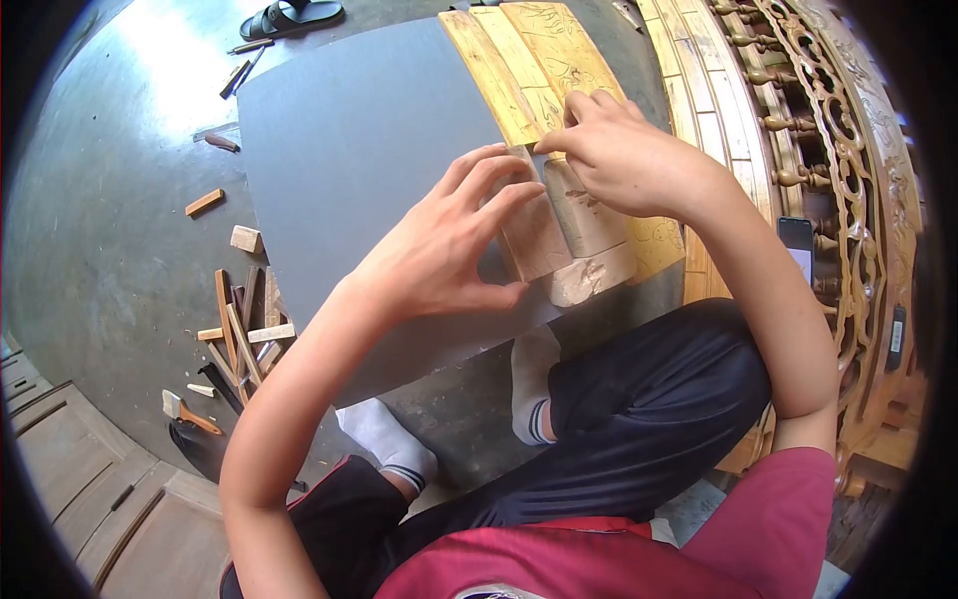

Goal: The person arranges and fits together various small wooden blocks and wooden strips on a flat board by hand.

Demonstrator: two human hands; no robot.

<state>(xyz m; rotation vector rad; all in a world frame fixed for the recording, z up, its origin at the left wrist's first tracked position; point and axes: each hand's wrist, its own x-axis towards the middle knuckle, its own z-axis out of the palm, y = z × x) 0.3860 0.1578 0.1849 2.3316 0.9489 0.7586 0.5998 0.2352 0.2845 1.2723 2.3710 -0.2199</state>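
Carved wooden panel (559, 150) half hidden beneath spread left hand (454, 240) and pinching right hand (624, 150), pinched thing unclear.

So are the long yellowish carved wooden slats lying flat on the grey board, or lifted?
Flat. The yellowish carved wooden slats lie side by side on the grey board; left hand presses them, right hand pinches one edge.

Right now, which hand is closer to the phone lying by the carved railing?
The right hand. It rests on the carved wood panels, on the same side as the phone. The left hand presses the panels farther away, toward the grey board.
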